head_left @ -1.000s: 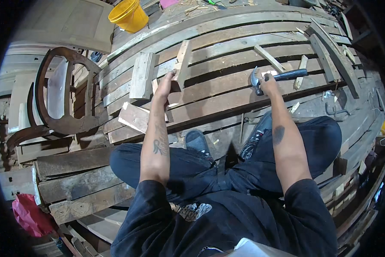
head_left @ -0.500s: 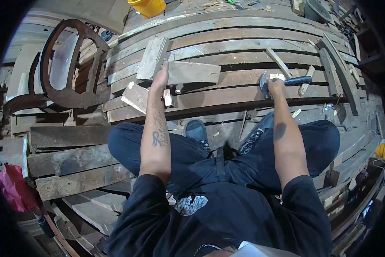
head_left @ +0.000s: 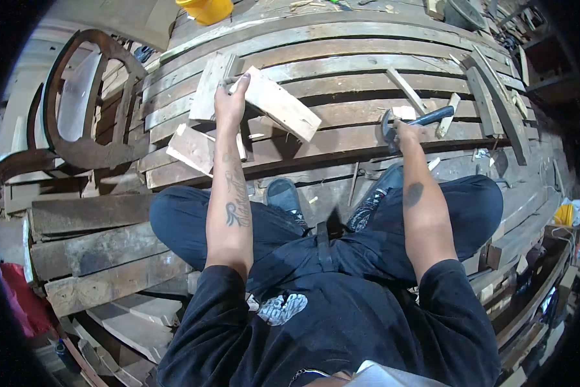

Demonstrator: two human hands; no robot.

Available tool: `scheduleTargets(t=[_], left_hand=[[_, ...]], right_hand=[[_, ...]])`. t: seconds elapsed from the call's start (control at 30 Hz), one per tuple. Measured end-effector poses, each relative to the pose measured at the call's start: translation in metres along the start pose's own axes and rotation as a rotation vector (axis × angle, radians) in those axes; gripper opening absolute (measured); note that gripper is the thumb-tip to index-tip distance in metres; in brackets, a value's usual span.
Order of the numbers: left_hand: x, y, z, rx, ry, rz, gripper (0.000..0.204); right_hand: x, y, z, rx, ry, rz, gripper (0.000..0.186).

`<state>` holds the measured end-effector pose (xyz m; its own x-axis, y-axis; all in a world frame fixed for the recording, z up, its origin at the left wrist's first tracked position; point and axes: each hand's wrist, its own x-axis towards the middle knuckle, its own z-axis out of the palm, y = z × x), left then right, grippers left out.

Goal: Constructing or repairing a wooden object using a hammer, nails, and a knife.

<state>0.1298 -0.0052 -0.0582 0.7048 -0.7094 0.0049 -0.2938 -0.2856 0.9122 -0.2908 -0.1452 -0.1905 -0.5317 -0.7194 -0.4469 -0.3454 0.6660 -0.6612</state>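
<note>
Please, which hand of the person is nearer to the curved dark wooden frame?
Left. The left hand is to the right of the curved dark wooden frame, apart from it; the right hand is much farther right, holding the hammer.

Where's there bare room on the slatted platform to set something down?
Mainly the slats between the wooden block in the left hand and the hammer in the right hand, plus those beyond that block. It looks crowded at the left end, with a second block and an offcut, and at the right, with loose sticks and planks.
</note>
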Motion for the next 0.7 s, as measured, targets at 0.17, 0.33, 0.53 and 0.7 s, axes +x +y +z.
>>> scheduleTargets(t=[0.17,0.33,0.53,0.7], left_hand=[[0.01,-0.008,-0.018,-0.044,-0.158,-0.174,0.056],[-0.008,-0.002,0.011,0.057,-0.229,-0.119,0.047],[-0.008,-0.001,0.011,-0.038,-0.356,0.17,0.031],[-0.011,-0.005,0.023,-0.523,-0.364,-0.068,0.025]], right_hand=[[-0.006,-0.021,-0.013,0.22,-0.465,0.043,0.02],[-0.02,-0.043,-0.015,0.492,-0.587,0.007,0.018],[-0.081,-0.111,-0.027,0.449,-0.587,-0.571,0.031],[-0.132,-0.137,-0.033,0.142,-0.544,-0.845,0.043]])
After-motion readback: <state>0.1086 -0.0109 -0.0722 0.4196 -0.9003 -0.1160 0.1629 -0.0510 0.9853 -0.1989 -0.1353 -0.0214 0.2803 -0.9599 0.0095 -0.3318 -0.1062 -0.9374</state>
